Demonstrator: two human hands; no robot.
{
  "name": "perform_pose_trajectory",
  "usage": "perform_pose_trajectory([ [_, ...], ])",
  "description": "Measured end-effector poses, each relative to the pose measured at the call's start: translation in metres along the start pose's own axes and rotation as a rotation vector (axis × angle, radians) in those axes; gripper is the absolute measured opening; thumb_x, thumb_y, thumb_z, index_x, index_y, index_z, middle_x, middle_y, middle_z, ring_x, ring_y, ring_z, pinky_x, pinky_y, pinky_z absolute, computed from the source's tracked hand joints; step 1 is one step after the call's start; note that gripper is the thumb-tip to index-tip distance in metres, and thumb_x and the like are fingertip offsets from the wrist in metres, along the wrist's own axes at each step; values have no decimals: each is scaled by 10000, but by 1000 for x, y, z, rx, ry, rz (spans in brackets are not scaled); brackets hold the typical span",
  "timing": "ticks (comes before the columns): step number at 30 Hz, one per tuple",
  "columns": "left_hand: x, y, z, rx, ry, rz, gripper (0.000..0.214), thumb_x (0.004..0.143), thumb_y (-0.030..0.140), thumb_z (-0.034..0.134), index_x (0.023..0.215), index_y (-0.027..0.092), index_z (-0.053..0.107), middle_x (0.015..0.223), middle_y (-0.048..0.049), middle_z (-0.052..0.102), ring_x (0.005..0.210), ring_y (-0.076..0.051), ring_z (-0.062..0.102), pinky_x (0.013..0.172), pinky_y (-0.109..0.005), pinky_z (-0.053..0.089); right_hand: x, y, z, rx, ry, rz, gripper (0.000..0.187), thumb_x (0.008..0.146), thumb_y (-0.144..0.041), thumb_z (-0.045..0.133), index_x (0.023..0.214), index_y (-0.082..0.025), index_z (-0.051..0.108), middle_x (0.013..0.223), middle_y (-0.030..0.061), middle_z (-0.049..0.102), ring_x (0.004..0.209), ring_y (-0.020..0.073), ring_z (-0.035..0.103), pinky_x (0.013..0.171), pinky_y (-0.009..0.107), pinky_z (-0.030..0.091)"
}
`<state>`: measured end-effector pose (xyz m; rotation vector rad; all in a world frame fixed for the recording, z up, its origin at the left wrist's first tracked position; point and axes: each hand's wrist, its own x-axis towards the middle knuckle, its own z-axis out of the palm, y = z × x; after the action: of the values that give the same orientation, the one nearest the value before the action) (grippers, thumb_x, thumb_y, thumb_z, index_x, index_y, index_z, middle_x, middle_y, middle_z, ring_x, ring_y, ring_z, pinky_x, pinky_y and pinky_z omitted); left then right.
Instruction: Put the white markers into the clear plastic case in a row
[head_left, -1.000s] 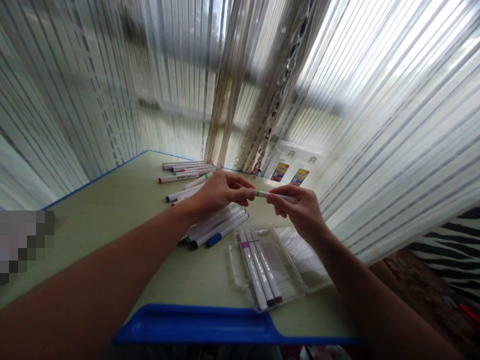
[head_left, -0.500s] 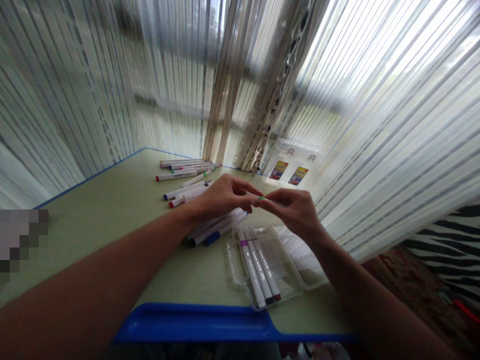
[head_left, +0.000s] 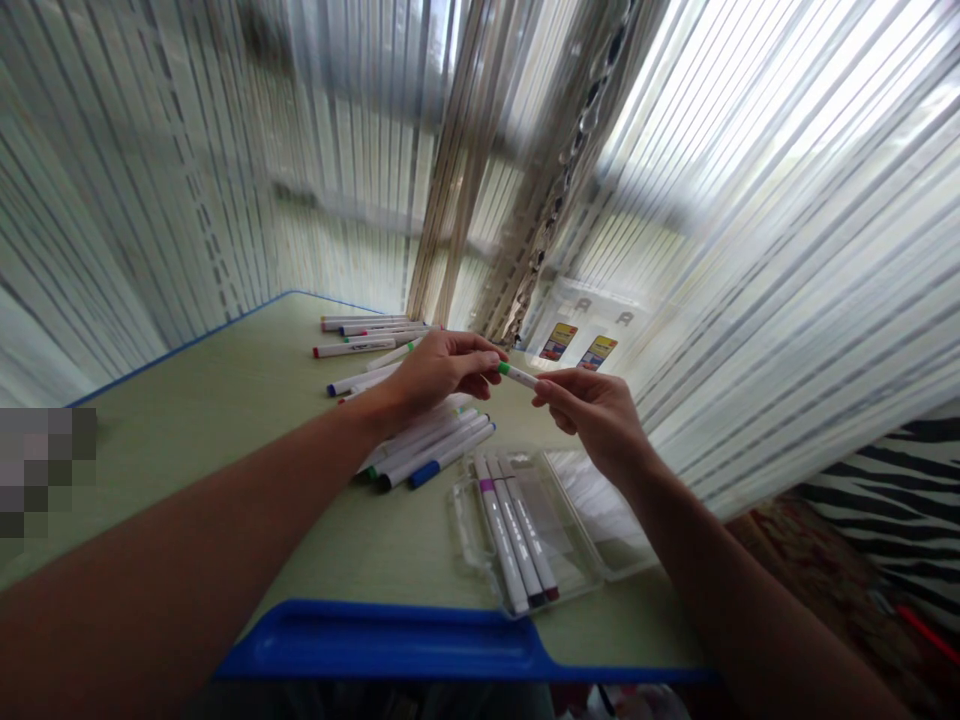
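A white marker with a green band [head_left: 523,378] is held level between my two hands above the table. My left hand [head_left: 442,372] is closed on its left end, beside the green band, and hides that tip. The fingers of my right hand [head_left: 592,405] pinch its other end. Below my hands lies a clear plastic case [head_left: 581,560], open, with several empty-looking spaces and three white markers [head_left: 517,530] side by side in its left part. Under my left hand is a pile of loose white markers [head_left: 442,450] with coloured ends, partly covered by the wrist.
More white markers [head_left: 367,345] lie toward the table's far edge. A clear packet with two colourful labels [head_left: 559,341] stands against the striped curtain [head_left: 337,240]. The table has a blue rim with a moulded tray [head_left: 397,640] at the front. Zebra-striped fabric [head_left: 885,500] is at right.
My hands have drawn slightly apart, and more of the marker shows between them. My left hand has risen a little, uncovering more of the pile below.
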<state>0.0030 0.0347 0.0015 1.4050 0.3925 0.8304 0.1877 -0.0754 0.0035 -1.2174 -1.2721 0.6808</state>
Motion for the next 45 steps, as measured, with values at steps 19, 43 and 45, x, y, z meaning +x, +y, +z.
perform_pose_trajectory([
  [19, 2, 6, -2, -163, 130, -28, 170, 905, 136, 550, 873, 87, 710, 684, -60, 672, 531, -119, 600, 564, -263, 478, 0, -11, -2, 261, 37, 64, 232, 703, -315, 830, 913, -222, 803, 741, 48, 743, 496, 68, 493, 409, 199, 307],
  [43, -3, 7, -2, -80, -69, 40, 241, 841, 239, 724, 1039, 107, 762, 880, -109, 765, 606, -93, 621, 631, -249, 494, 14, 0, -14, 232, 192, -5, 183, 768, -339, 758, 850, -178, 729, 668, 23, 686, 458, 77, 479, 397, 212, 308],
  [45, -4, 8, -2, -105, -86, 24, 248, 834, 229, 723, 1043, 102, 763, 878, -116, 768, 611, -100, 626, 639, -256, 497, 14, 0, -14, 227, 199, 1, 185, 766, -341, 755, 846, -177, 727, 664, 23, 681, 461, 80, 483, 396, 214, 314],
])
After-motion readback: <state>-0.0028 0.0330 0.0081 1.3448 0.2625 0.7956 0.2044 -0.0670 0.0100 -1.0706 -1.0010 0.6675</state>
